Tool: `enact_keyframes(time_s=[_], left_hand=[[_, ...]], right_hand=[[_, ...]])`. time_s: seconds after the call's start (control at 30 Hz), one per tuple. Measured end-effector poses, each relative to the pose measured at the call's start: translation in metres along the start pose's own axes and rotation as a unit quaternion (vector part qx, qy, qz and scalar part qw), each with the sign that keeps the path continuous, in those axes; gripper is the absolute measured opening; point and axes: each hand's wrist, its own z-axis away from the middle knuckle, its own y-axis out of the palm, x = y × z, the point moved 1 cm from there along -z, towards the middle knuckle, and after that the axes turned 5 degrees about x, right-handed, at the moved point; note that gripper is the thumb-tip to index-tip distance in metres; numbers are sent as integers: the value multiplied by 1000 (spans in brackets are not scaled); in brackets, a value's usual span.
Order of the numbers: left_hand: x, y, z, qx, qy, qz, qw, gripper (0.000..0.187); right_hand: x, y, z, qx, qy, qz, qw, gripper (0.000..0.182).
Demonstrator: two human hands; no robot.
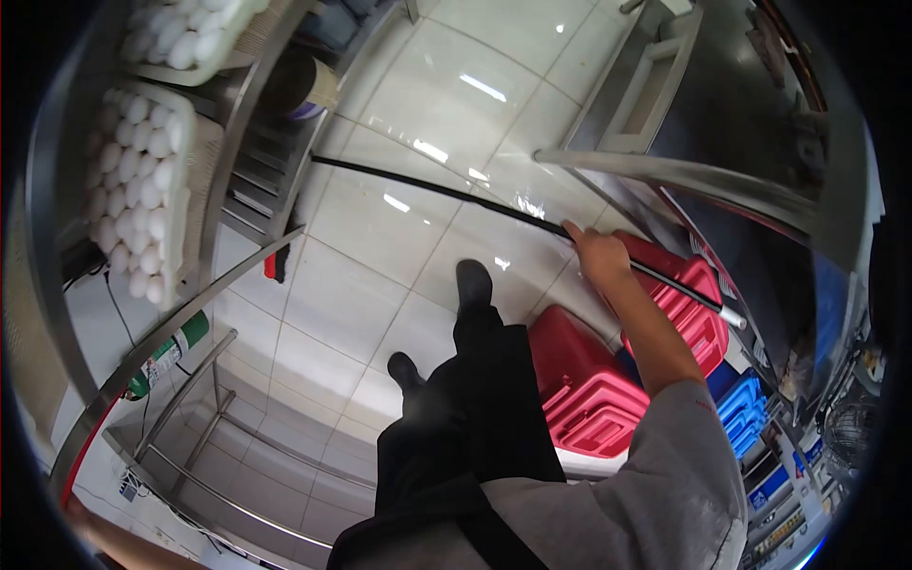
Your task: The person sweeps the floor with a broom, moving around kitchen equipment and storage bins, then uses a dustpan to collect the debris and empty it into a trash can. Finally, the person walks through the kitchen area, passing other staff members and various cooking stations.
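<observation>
A long black pole [518, 216] slants low across the scene, from the steel rack [256, 190] on the left to the red bins on the right. The right hand [600, 258] is closed around it, toward its right end, and the pale tip sticks out past the grip, over the far red bin [703, 309]. The pole's left end meets the edge of the rack's lower part; whether anything is fixed to that end is hidden. The left hand [84, 521] is at the near left edge, beside a steel rail and a red strip; it is too dark and cut off to tell whether it grips anything.

The step in hand looks like working the pole one-handed at the foot of the rack. The next move seems to call for a firm right grip and a low, level pole, with the tip kept off the bins.

Under the pole lies the wet-looking tiled floor [356, 237], with two dark boots [473, 285] on its near side. A second red bin [584, 380] stands nearer, just beside the right arm, with blue containers [741, 413] farther right. A steel table [750, 171] fills the far right. On the left, the rack bears trays of white eggs [133, 180].
</observation>
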Motion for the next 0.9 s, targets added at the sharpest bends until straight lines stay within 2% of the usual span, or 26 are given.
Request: enact_keyframes(time_s=[0.03,0.07,0.13,0.17,0.2,0.23,0.27,0.3,0.33,0.37,0.5,0.57,0.63,0.67,0.7,0.73,0.8,0.83,0.9], left_hand=[[7,-10,2,11,17,-54,998,43],[6,-11,4,4,23,-49,998,43],[10,0,5,-77,-95,155,980,49],[6,11,13,-80,-91,166,979,49],[-3,33,23,79,-96,298,947,57],[-9,51,31,238,-93,417,872,64],[-8,59,32,251,-110,449,850,73],[-7,70,33,258,-102,462,842,73],[-31,113,47,43,-119,351,928,72],[-49,136,58,-176,-135,219,950,71],[-34,131,50,-183,-146,241,942,58],[-79,162,65,-189,-160,238,939,50],[5,124,37,-104,-56,190,975,47],[9,128,40,-88,4,79,993,50],[13,130,42,-82,68,-33,994,60],[30,125,34,-76,76,-1,994,60],[57,126,8,-28,71,-232,970,61],[53,135,5,-23,80,-215,973,61],[41,143,8,-16,-1,-101,995,60]], right_hand=[[-6,0,15,9,15,-7,1000,42],[-10,5,33,31,30,-16,999,40],[-10,8,83,50,49,-36,997,39],[-7,6,114,46,51,-47,997,39],[-5,-1,144,56,73,-69,993,41],[-4,-7,175,66,97,-94,989,44],[-8,-9,206,53,109,-91,988,42],[-11,-11,236,38,122,-88,988,41],[-9,-31,270,37,141,-101,984,40],[-15,-38,303,51,149,-83,984,42],[-18,-34,441,-21,224,-105,969,39],[-1,-26,506,-39,257,-113,959,34],[20,-9,567,-50,280,-137,949,33],[35,0,598,-58,294,-145,943,33],[50,8,623,-68,306,-150,938,34],[69,9,647,-40,337,-163,926,36],[105,9,686,-5,367,-181,912,36],[124,9,701,8,374,-193,907,36],[162,16,717,5,383,-202,901,35]])
